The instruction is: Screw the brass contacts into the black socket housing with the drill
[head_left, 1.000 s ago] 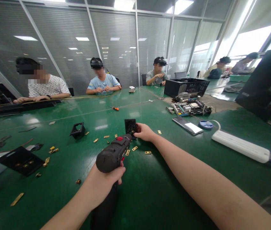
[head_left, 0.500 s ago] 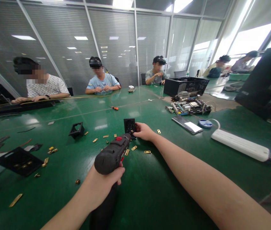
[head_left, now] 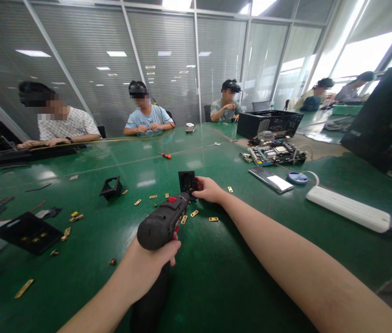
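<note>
A black and red cordless drill (head_left: 159, 223) is gripped by my left hand (head_left: 159, 259), its nose pointing away from me. My right hand (head_left: 210, 190) pinches the right edge of a small black plastic plate (head_left: 186, 181) that stands upright on the green table (head_left: 223, 263). The drill's tip reaches the lower part of this plate; whether it touches is hidden. Loose brass strips with holes lie around, among them one strip (head_left: 213, 219) near my right wrist and another strip (head_left: 184, 220) beside the drill.
At left lie a black square frame (head_left: 111, 188), a black panel (head_left: 27, 233) and brass pieces. An orange screwdriver (head_left: 165, 156) lies beyond. To the right are a phone (head_left: 270, 179), a white power strip (head_left: 348, 209), a circuit board (head_left: 275, 152) and a black case (head_left: 268, 124). Several people sit around.
Almost nothing differs. Both hands, the drill and the plate hold their places, with only a slight shift of the whole view.
</note>
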